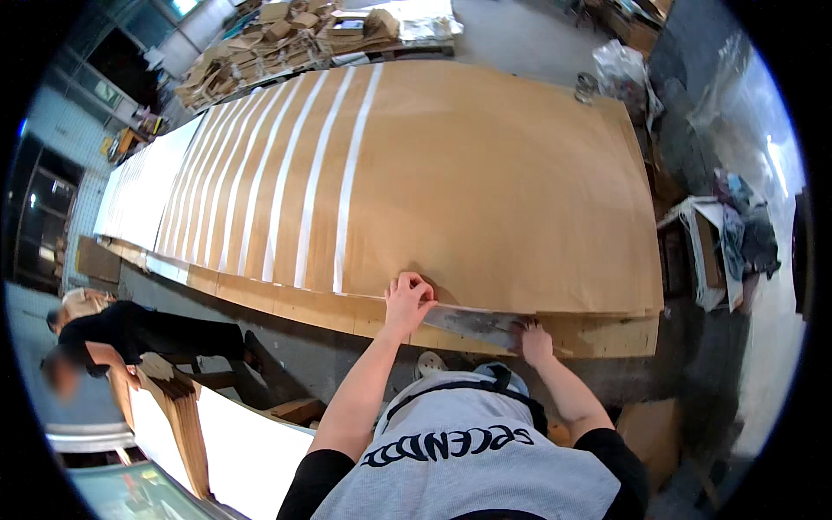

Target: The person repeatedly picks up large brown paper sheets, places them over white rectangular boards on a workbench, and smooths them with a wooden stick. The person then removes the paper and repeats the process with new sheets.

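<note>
Large brown paper sheets (503,191) lie spread over a long table, with a fan of white-edged strips (351,173) showing along their left part. My left hand (409,305) is closed at the near edge of the top sheet, thumb and fingers pinched on it. To its right, my right hand (536,343) is low at the same edge, its fingers curled at the right end of a flat grey smeared strip (472,324). That strip sits just below the sheets' edge; its far side is hidden under the paper.
The table's wooden edge (607,336) runs along my front. On the left, a person (130,334) bends beside a stack of white-and-brown sheets (186,425). Piled cardboard (269,52) lies beyond the table. A rack with cloths (715,251) stands at right.
</note>
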The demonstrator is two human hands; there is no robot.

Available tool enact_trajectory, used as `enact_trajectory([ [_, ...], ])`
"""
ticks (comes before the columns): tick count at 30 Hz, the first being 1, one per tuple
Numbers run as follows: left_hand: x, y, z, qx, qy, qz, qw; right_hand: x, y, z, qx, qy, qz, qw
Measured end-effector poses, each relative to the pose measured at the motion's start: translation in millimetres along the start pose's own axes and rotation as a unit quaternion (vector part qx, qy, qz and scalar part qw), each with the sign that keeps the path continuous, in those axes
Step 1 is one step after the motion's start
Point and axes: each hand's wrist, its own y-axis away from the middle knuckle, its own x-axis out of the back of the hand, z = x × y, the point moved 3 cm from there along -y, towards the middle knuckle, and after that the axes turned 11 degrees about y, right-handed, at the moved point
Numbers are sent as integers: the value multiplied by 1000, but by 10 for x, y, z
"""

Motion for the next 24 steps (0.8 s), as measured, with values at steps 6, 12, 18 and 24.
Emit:
enact_trajectory([
  [6,105,120,-10,27,-6,15,1000,182,-211,-167,-31,45,-75,996],
  [12,66,82,-50,0,9,32,999,-424,-642,-51,-42,8,-135,990],
  [18,103,140,-66,33,23,17,999,114,-353,-108,18,15,-161,987],
  [24,62,90,-75,35,27,17,999,9,-251,110,70,-303,-231,922],
])
